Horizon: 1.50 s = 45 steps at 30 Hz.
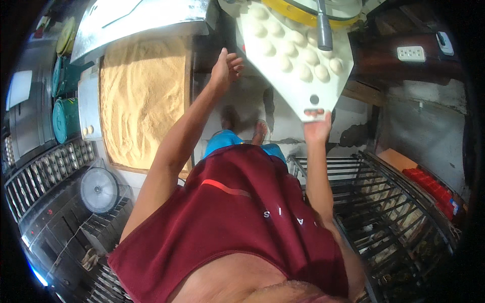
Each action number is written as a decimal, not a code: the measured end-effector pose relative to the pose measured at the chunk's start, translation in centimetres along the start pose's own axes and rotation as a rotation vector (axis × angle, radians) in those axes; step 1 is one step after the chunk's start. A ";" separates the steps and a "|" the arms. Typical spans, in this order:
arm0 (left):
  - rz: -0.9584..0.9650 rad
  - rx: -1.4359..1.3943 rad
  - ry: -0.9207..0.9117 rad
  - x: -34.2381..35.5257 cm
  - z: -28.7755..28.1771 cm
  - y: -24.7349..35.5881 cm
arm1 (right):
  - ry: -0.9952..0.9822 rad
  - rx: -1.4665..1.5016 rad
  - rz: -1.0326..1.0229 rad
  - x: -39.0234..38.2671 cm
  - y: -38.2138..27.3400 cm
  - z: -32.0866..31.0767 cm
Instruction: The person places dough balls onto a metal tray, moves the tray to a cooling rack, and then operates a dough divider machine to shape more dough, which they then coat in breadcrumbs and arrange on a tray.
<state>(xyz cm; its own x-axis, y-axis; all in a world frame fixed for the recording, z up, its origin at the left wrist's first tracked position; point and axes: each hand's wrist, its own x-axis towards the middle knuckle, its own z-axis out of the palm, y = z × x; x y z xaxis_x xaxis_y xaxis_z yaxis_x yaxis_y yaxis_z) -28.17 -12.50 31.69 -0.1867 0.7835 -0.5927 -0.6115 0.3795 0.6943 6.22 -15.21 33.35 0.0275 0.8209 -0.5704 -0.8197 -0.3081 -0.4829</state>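
A white tapered dough plate (283, 86) with several round dough balls (305, 72) reaches toward me from the far side. My right hand (317, 129) grips its narrow near end, with fingers showing through the handle slot. My left hand (226, 68) is raised in the air left of the plate, apart from it. Its fingers are loosely curled, the thumb is held away, and nothing is in it. Over the plate's far part stands a machine with a yellow rim (298, 14) and a grey-gripped lever (324, 35), hiding some of the dough.
Left of me lies a wooden-edged tray of tan crumbs (144, 101), below a shiny metal surface (141, 17). Green buckets (65, 119) and a round fan-like disc (99, 190) are farther left. A black metal rack (379, 202), red crate (429, 189) and white socket strip (411, 54) are at right.
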 end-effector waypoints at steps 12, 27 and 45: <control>-0.199 -0.405 0.002 -12.2 4.4 -9.1 | 0.665 -0.668 -0.397 -3.8 -13.0 -9.6; 0.669 -0.503 0.348 -17.8 -14.5 3.4 | 0.011 -0.768 -0.031 3.2 9.2 13.2; 0.462 -0.347 0.486 -1.1 -23.5 13.1 | -0.876 -2.024 -0.026 6.0 25.4 34.4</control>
<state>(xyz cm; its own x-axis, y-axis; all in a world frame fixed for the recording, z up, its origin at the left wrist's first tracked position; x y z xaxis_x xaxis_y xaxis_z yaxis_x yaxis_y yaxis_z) -54.02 -20.01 31.84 -0.7515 0.4899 -0.4419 -0.5810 -0.1743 0.7950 -34.14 -1.54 40.55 -0.6403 0.6005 -0.4789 0.7150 0.2381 -0.6574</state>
